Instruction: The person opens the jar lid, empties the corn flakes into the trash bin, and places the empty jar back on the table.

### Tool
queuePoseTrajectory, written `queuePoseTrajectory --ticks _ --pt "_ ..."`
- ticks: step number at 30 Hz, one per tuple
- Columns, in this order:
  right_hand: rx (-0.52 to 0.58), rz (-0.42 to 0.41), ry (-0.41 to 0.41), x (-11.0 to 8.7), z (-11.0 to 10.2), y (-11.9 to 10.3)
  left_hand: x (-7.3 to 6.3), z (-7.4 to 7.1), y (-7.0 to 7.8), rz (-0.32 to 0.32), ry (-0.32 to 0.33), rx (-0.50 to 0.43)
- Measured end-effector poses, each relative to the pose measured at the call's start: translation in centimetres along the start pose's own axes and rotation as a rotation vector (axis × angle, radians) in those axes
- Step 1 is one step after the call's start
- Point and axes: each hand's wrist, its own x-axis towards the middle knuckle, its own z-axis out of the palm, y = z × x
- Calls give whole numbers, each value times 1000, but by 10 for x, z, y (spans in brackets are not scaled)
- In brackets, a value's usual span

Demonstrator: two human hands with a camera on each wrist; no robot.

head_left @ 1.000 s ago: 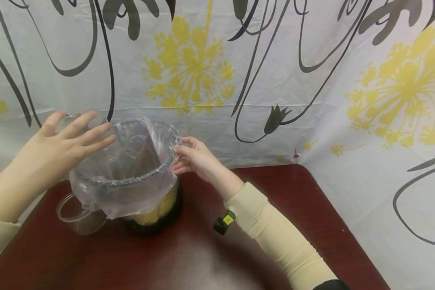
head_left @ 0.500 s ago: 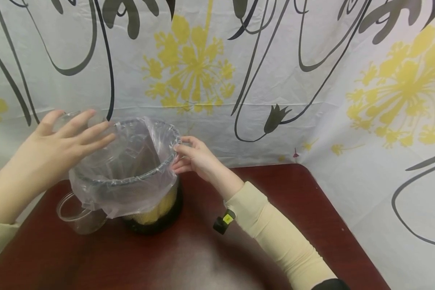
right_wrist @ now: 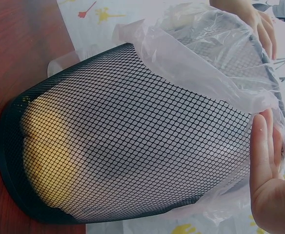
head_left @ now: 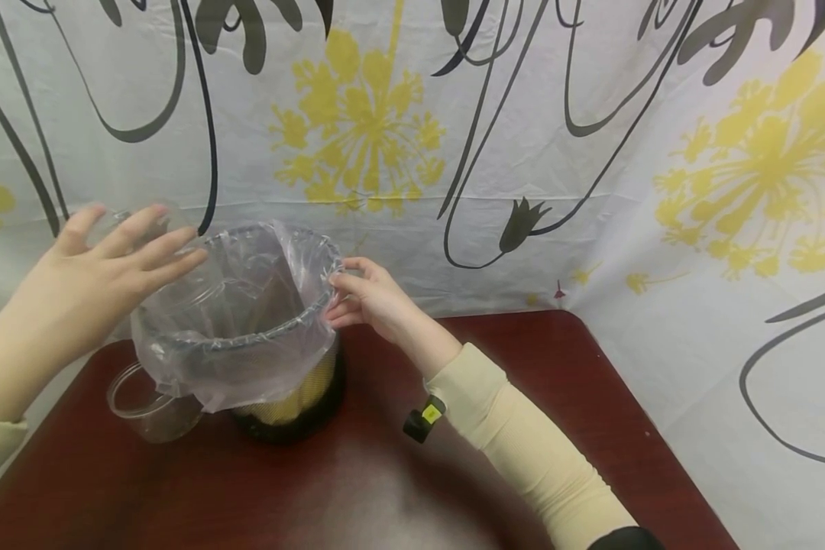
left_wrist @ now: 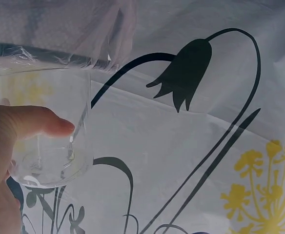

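Observation:
A black mesh wastebasket [right_wrist: 147, 122] stands upright on the table, a thin clear plastic bag [head_left: 247, 382] folded over its rim. My left hand [head_left: 103, 283] is at the basket's left rim, holding a clear plastic cup [left_wrist: 81, 146]. The thumb lies along the cup's side in the left wrist view, and the cup tilts with its mouth toward the bag. My right hand [head_left: 374, 302] pinches the bag and rim on the basket's right side, thumb inside and fingers [right_wrist: 262, 151] outside against the mesh.
A second clear plastic container [head_left: 158, 416] sits on the dark red table [head_left: 399, 473], left of the basket. Something yellow [right_wrist: 50, 156] shows through the mesh at the bottom. A patterned white curtain [head_left: 399, 260] hangs behind.
My left hand has shifted slightly left with the clear cup. The right hand keeps its place on the rim, and the basket has not moved.

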Motion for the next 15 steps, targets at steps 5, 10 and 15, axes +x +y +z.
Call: queuePoseTrajectory --ticks 5,10,15 --pt "5 -1 3 0 0 0 -1 -1 -1 -18 57 -24" --pt "6 -1 2 0 0 0 -1 -4 -2 -10 150 -34" --pt "6 0 2 -1 1 -1 0 -7 2 -27 269 -39"
